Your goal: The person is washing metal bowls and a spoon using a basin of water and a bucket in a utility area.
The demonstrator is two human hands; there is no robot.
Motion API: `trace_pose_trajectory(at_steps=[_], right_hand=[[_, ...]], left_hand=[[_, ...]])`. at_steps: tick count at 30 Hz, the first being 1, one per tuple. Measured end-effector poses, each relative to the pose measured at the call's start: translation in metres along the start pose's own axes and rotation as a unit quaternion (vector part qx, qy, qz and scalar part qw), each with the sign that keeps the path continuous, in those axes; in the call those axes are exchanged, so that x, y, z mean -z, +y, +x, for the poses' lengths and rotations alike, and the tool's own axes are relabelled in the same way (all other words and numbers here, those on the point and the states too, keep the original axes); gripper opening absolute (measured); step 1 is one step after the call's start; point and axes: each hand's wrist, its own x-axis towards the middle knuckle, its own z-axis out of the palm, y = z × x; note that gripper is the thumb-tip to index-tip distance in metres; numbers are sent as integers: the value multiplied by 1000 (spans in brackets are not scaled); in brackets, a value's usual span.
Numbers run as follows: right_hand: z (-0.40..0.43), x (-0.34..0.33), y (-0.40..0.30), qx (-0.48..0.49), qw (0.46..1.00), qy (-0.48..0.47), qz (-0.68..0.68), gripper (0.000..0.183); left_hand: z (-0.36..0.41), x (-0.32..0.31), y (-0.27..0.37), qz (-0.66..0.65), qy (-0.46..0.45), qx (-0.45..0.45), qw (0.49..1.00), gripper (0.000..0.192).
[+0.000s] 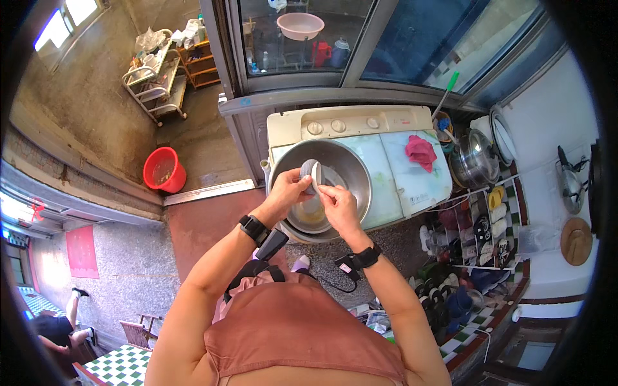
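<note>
Over a large stainless steel basin (pixel 357 161), both of my hands are on a small grey item with a white oval edge (pixel 316 174); what it is exactly, I cannot tell. My left hand (pixel 291 187) grips its grey side, the fingers partly hidden behind it. Thumb and fingertips of my right hand (pixel 339 205) pinch at the lower end of the white edge. A little yellowish liquid or residue shows at the bottom of the basin. The basin rests on the left part of a twin-tub washing machine (pixel 347 126).
A crumpled pink cloth (pixel 421 152) lies on the machine's right lid. Lidded pots (pixel 475 157) stand beyond it, above a shoe rack (pixel 485 231). A red bucket (pixel 164 170) is by the doorway, near a metal trolley (pixel 157 79). Another person (pixel 60 330) is at far lower left.
</note>
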Motion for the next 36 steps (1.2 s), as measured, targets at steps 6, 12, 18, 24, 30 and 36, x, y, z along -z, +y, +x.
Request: trace_pose_trajectory(at_steps=[6, 12, 18, 24, 30, 36], right_hand=[[2, -2, -19, 51, 984, 12, -170, 27], [2, 6, -13, 10, 965, 11, -262, 32], [2, 13, 1, 4, 973, 43, -226, 18], [5, 17, -9, 16, 948, 15, -317, 15], [1, 10, -13, 8, 931, 16, -364, 8], [-3, 13, -19, 0, 930, -20, -366, 17]], left_hand=[[-4, -1, -15, -64, -1, 33, 997, 19], [-7, 6, -13, 0, 39, -21, 999, 25], [-15, 2, 5, 385, 88, -271, 878, 42], [-14, -19, -4, 607, 20, -424, 672, 34], [-8, -24, 2, 643, -4, -415, 644, 25], [-13, -19, 8, 695, 10, -422, 582, 18]])
